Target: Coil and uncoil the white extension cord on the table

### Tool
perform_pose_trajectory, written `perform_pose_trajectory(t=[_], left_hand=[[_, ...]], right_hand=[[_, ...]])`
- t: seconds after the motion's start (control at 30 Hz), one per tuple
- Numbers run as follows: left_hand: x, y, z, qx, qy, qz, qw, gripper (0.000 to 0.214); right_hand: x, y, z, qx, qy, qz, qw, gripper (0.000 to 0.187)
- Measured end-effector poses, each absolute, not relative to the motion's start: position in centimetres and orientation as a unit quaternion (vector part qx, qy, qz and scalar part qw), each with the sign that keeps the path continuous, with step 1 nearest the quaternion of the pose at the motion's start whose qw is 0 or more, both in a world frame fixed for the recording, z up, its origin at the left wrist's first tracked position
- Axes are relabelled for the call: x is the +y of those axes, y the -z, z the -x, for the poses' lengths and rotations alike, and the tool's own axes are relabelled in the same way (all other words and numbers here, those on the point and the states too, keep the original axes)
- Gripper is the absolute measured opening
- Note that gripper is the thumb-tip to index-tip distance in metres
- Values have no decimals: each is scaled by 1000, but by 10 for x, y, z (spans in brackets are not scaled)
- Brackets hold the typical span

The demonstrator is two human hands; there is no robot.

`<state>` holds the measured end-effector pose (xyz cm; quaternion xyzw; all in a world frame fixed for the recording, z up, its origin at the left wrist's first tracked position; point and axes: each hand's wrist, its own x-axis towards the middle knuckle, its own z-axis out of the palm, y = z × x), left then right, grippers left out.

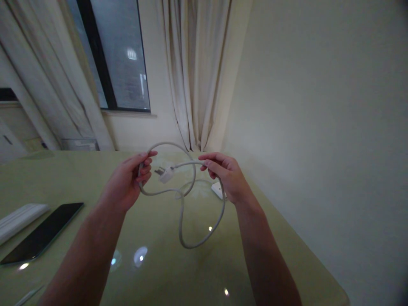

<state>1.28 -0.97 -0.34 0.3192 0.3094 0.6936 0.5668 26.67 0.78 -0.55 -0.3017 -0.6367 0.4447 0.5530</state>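
Rising along the right side of the table [153, 272]: wall [318, 127]. Table itself: green, glossy. Curtains [204, 63]: beyond the table's far edge. Window [121, 55]: beyond the table, between curtains. Boxlike item [79, 144]: beyond the table's far edge; contents too unclear to tell. Cord [180, 225]: pale, looped above the table. Tablet [43, 233] and white slab [24, 217]: table's left part. Left hand [127, 180]: fingers curled round the cord. Right hand [228, 174]: pinching the cord near its plug; hands apart, above the table. Socket block [217, 189]: table's far right. Pen [28, 296]: table's near left. Plug [166, 174]: above the table, between hands.
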Motion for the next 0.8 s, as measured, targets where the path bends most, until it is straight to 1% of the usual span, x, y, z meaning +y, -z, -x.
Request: perform_pose_trajectory(t=[0.1, 0.2, 0.27, 0.33, 0.4, 0.53, 0.6, 0.7, 0.8], left_hand=[[-10, 3, -8, 326, -685, -337, 558, 23], [-11, -2, 3, 322, -678, -313, 582, 24], [-12, -6, 12, 315, -692, -282, 585, 26], [-13, -9, 18, 315, -711, -258, 574, 28], [-15, -11, 21, 318, -717, -254, 566, 30], [-17, -12, 18, 335, -714, -269, 553, 25], [-18, -13, 14, 343, -715, -273, 544, 24], [-18, -13, 11, 344, -714, -278, 543, 23], [-17, -12, 11, 335, -715, -276, 548, 22]], right_hand=[[7, 7, -271, -685, -458, 268, 500, 21], [7, 8, -274, -718, -481, 235, 445, 25], [7, 8, -275, -728, -484, 226, 429, 24], [7, 7, -276, -724, -469, 231, 451, 20], [7, 5, -276, -710, -441, 247, 491, 18], [9, 5, -276, -689, -393, 271, 545, 23], [11, 6, -277, -676, -406, 247, 564, 30], [12, 6, -276, -642, -449, 172, 598, 43], [8, 1, -275, -584, -482, 132, 640, 46]])
